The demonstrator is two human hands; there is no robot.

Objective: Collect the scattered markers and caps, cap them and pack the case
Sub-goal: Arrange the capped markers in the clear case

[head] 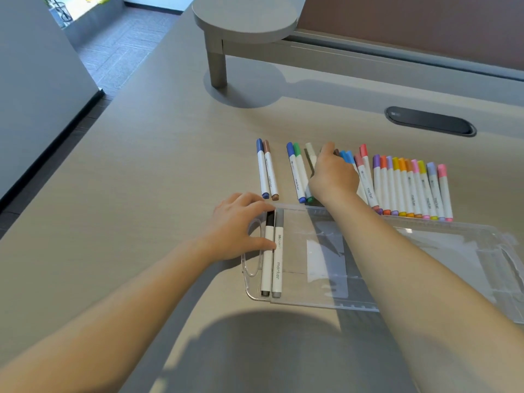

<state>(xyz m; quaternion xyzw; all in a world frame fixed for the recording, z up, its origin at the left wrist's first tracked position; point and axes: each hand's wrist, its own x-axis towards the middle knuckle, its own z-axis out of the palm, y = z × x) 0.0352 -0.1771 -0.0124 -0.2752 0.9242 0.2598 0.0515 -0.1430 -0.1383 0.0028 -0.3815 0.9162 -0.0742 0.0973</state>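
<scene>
On the counter [141, 180], the left hand [238, 225] lies spread over the clear case [326, 279], its thumb and fingertips touching the black marker [268, 256] lying beside a grey marker [277, 259] at the case's left end. Beyond the case, the right hand [333, 174] curls down over the row of capped markers [411, 188]; whether it grips one cannot be told. Both forearms stretch forward.

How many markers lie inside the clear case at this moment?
2: a black marker and a grey marker, side by side at the left end of the case, by the left hand. The right arm may hide more.
</scene>
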